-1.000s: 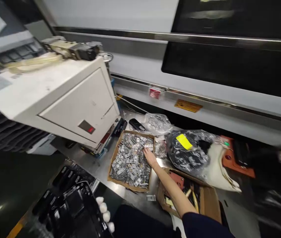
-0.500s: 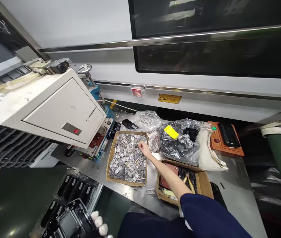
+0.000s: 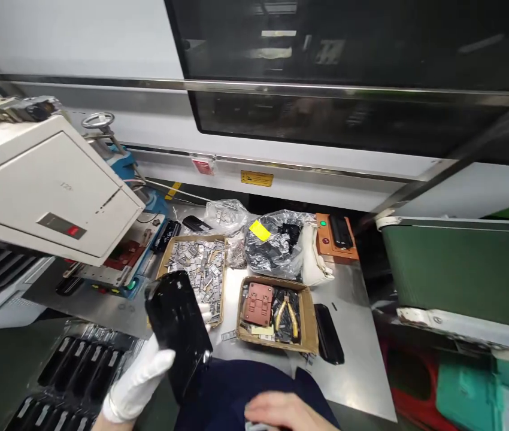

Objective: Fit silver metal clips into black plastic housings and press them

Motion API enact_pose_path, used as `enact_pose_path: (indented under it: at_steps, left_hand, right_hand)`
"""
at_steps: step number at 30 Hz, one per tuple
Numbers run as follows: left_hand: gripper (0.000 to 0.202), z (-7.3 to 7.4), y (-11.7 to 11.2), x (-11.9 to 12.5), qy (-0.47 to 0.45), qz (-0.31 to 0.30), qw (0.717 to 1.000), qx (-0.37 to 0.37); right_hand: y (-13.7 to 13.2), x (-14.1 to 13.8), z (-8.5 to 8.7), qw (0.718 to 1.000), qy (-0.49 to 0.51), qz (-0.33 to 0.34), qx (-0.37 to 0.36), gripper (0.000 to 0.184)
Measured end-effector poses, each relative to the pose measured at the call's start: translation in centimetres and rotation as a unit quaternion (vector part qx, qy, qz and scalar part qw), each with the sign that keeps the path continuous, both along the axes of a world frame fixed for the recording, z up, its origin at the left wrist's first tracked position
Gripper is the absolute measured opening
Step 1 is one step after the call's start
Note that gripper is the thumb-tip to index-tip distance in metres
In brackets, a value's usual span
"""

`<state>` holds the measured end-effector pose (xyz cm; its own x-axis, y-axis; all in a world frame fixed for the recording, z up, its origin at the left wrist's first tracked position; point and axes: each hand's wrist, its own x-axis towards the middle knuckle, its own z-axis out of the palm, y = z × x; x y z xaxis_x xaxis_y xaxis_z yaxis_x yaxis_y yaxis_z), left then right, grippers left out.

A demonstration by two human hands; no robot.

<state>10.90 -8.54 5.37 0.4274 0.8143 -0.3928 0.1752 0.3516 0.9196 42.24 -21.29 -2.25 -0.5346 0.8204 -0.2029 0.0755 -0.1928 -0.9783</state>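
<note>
My left hand [image 3: 140, 377], in a white glove, grips a glossy black plastic housing [image 3: 180, 323], held tilted over the front edge of the table. Its thumb lies on the near side and fingertips show beyond the far edge. Low in the middle, in front of my dark blue clothing, is my bare right hand [image 3: 284, 410], its fingers closed together. A small grey metal clip [image 3: 257, 426] shows under them, cut by the frame's lower edge. Behind the housing stands a shallow cardboard box full of loose grey metal clips [image 3: 207, 269], partly covered by it.
A carton [image 3: 311, 323] holds pliers [image 3: 287, 317] and a reddish-brown block [image 3: 258, 303]. Bagged black parts [image 3: 267, 248] lie behind it. A press with a white cabinet [image 3: 57, 197] stands left, above trays of black housings [image 3: 84, 368]. A green conveyor [image 3: 465, 263] is at right.
My right hand has come back from the box of clips to the lower middle. My left hand has raised the black housing and turned it. The view has swung right.
</note>
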Motion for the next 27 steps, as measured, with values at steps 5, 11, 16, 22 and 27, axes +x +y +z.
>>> enact_pose_path:
  at_steps: [5, 11, 16, 22, 27]
  left_hand:
    - [0.086, 2.8, 4.1, 7.1, 0.210, -0.156, 0.947, 0.186]
    - [0.060, 6.5, 4.7, 12.8, 0.227, -0.327, 0.790, 0.466]
    - [0.047, 6.5, 4.6, 12.9, 0.226, -0.361, 0.766, 0.482]
    - [0.060, 5.0, 4.5, 12.0, 0.268, -0.333, 0.718, 0.549]
    - [0.046, 5.0, 4.1, 12.6, 0.246, -0.379, 0.726, 0.518]
  right_hand:
    - [-1.5, 2.9, 1.0, 0.999, 0.035, 0.025, 0.015, 0.038]
    - [1.9, 2.7, -1.4, 0.976, 0.132, 0.173, -0.013, 0.072]
    - [2.3, 6.0, -0.6, 0.987, 0.123, 0.072, -0.080, 0.049]
    - [-1.1, 10.7, 3.8, 0.952, 0.112, -0.277, -0.063, 0.032]
    - [-0.6, 6.7, 8.7, 0.884, 0.038, -0.437, 0.160, 0.025]
